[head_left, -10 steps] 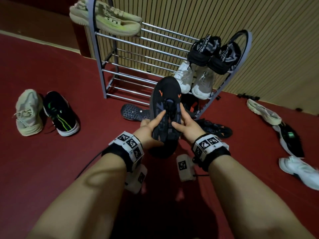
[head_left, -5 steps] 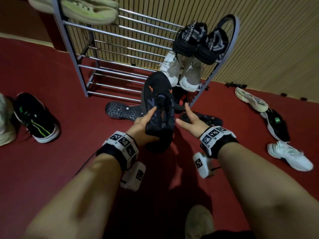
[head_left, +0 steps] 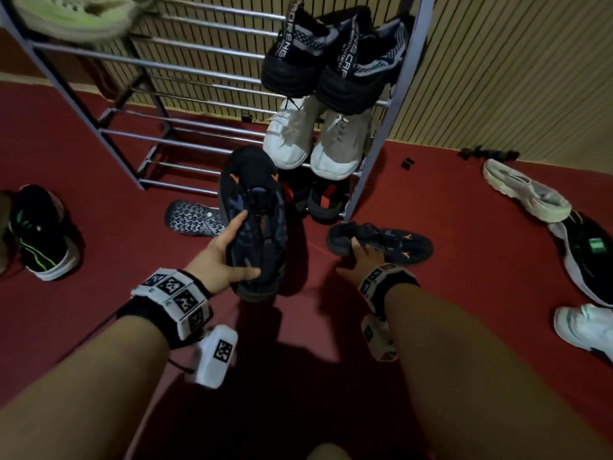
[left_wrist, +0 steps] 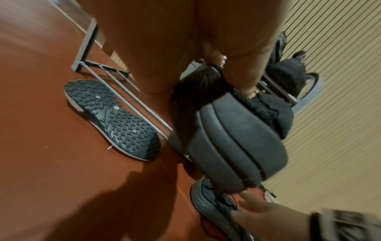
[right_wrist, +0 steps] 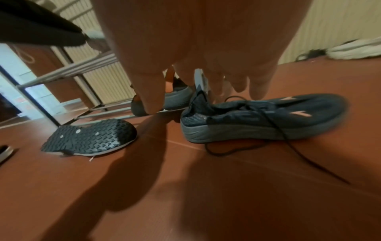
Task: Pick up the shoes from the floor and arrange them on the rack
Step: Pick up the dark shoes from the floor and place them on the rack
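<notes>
My left hand (head_left: 247,244) grips a black shoe with orange marks (head_left: 255,207), thumb on the laces and fingers round its heel, just in front of the metal rack (head_left: 199,66). Its grey heel sole (left_wrist: 237,146) fills the left wrist view. The matching shoe (head_left: 381,242) lies on the red floor by the rack's right leg. My right hand (head_left: 360,249) is down at this shoe's heel, with straight fingers (right_wrist: 239,86) just above the collar of the shoe (right_wrist: 264,119), holding nothing.
The rack holds a black knit pair (head_left: 331,61), a white pair (head_left: 315,141), pale green shoes (head_left: 76,14) and dark shoes (head_left: 325,200) on the lowest bars. An upturned sole (head_left: 192,217), a black-green shoe (head_left: 39,240) and several shoes at the right (head_left: 527,194) lie on the floor.
My right hand let go of the held shoe and dropped right to the matching shoe on the floor. The left hand now holds the shoe alone. The view has moved closer to the rack.
</notes>
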A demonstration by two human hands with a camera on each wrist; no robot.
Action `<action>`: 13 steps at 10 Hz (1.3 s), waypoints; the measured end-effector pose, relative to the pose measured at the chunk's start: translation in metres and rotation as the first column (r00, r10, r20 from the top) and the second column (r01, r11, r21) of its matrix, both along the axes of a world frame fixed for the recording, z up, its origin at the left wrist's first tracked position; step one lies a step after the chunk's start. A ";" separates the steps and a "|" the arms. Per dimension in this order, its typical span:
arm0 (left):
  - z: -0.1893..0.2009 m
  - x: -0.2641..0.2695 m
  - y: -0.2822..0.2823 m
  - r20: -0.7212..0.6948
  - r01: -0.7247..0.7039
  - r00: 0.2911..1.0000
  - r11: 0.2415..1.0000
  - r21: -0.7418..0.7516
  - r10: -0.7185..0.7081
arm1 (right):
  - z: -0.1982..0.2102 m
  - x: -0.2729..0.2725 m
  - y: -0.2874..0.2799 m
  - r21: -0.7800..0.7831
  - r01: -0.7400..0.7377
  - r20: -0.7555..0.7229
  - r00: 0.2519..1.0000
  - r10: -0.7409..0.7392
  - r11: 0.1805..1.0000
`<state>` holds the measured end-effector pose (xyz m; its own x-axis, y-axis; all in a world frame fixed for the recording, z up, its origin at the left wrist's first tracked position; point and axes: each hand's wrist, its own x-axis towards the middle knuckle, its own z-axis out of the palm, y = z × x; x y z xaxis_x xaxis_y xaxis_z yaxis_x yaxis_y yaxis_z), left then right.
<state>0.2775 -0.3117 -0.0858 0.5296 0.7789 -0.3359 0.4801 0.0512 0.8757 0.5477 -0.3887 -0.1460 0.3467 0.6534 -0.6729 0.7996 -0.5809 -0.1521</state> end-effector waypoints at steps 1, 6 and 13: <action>0.000 0.006 0.002 -0.018 -0.016 1.000 1.000 -0.006 0.016 | -0.012 0.012 0.017 -0.007 -0.007 -0.046 0.999 0.006 1.000; -0.015 -0.019 0.025 -0.163 0.072 0.983 0.996 -0.044 -0.079 | -0.037 0.006 0.075 -0.032 0.140 0.012 0.990 -0.139 0.990; -0.019 -0.055 0.053 -0.129 0.267 0.955 0.964 -0.021 -0.267 | -0.028 -0.062 0.049 0.298 0.329 -0.093 0.944 -0.316 0.896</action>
<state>0.2228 -0.2591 -0.1049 0.6698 0.6140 -0.4175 0.5860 -0.0918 0.8051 0.4858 -0.3399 -0.1738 0.5501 0.6857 -0.4767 0.5652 -0.7259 -0.3919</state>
